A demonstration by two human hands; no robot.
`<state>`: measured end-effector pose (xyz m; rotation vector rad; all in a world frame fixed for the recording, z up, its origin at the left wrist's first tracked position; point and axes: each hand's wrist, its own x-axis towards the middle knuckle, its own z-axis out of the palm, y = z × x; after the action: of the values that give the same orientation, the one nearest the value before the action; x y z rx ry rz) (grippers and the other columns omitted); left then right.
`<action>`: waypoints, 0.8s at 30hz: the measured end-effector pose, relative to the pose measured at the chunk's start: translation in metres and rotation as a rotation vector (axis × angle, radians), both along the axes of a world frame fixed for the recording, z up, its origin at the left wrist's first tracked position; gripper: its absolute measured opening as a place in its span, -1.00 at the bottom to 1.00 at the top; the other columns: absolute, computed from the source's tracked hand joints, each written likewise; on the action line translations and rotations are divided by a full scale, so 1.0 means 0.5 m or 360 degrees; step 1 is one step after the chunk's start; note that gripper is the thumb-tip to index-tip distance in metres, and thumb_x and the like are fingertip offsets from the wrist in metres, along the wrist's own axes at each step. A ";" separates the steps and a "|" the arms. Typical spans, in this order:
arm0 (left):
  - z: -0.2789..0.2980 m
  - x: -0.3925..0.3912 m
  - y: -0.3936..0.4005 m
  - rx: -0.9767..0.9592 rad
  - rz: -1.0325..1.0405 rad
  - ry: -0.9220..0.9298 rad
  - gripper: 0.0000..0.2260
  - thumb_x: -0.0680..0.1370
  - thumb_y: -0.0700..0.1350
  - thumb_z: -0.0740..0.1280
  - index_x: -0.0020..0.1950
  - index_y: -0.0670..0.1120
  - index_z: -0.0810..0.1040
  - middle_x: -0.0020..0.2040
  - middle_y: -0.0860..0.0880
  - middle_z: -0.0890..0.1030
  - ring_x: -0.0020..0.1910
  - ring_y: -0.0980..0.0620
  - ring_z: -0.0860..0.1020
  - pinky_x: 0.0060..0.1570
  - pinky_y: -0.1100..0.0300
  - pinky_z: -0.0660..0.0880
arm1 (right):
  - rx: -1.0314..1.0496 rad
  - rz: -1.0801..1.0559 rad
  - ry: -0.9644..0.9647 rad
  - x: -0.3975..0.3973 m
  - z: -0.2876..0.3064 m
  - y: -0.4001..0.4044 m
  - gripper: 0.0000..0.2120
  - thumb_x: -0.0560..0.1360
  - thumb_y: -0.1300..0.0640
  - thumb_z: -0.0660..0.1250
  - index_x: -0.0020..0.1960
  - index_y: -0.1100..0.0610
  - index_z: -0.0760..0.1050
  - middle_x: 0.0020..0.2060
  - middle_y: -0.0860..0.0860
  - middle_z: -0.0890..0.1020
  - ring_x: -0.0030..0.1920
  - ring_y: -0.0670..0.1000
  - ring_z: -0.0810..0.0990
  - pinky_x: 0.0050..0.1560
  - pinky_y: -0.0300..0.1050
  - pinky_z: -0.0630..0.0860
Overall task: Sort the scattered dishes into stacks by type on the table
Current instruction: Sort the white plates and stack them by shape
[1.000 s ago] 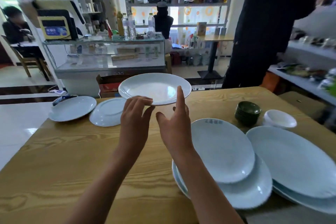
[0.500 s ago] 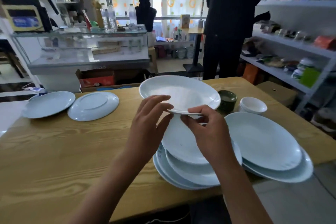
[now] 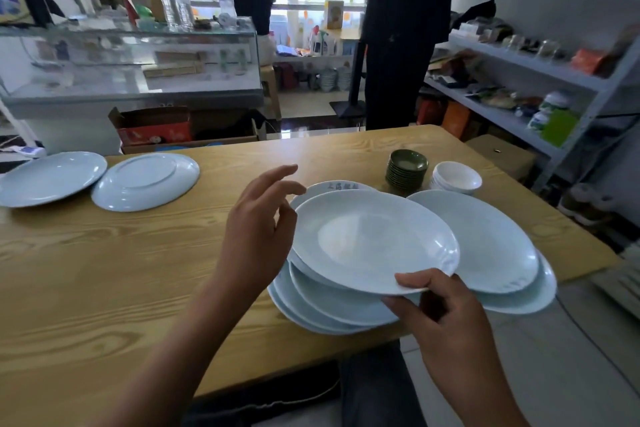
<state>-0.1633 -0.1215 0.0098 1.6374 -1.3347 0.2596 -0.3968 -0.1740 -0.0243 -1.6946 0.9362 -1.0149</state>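
Head view is showing the right hand point(image 3: 446, 305) pinching the near rim of a pale plate point(image 3: 374, 239) above the plate stack point(image 3: 332, 308) on the desk point(image 3: 104, 270), left hand point(image 3: 256, 229) hovering beside it, fingers loose; glazed, probably slippery and breakable, best gripped at the rim.

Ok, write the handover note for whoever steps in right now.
Right hand pinches the near rim of a pale blue plate, held over the near plate stack at the table's front edge. Left hand is open beside the plate, off it.
Done: a second plate stack to the right, green saucers and white bowls stacked behind.
Left: set this plate down, then bring over the two loose plates, one upright and one upside down, at far left.
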 end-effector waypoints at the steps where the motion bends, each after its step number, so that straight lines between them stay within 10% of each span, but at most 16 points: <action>1: 0.000 -0.006 -0.003 0.0016 -0.0001 0.0002 -0.73 0.48 -0.38 0.27 0.04 -0.08 0.59 0.29 0.01 0.52 0.28 0.02 0.48 0.10 -0.03 0.53 | -0.0006 -0.0001 -0.0048 -0.003 -0.001 0.003 -0.80 0.23 0.08 0.56 -0.18 -0.07 0.62 -0.27 -0.14 0.47 -0.28 -0.23 0.47 -0.19 -0.44 0.40; 9: 0.015 -0.071 -0.035 0.0200 -0.0142 -0.0107 -0.79 0.54 -0.30 0.29 0.11 -0.08 0.59 0.33 0.01 0.49 0.32 0.03 0.42 0.24 0.11 0.44 | -0.0155 -0.0353 -0.0071 -0.074 0.010 -0.033 -0.80 0.25 0.09 0.53 -0.15 -0.05 0.62 -0.03 0.04 0.63 -0.03 -0.11 0.61 -0.12 -0.51 0.45; 24: 0.016 -0.169 -0.109 0.0276 -0.0381 -0.0231 -0.82 0.54 -0.26 0.32 0.06 -0.03 0.60 0.29 0.02 0.53 0.32 0.00 0.42 0.23 0.14 0.36 | -0.0217 -0.0809 0.0280 -0.179 -0.071 -0.096 -0.77 0.36 0.17 0.52 -0.10 -0.07 0.53 -0.06 0.06 0.47 -0.20 0.03 0.52 -0.28 -0.45 0.43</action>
<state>-0.2476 -0.1761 0.0178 1.6043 -1.6882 0.1233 -0.4863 -0.2220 -0.0596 -1.7164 1.4921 -1.2946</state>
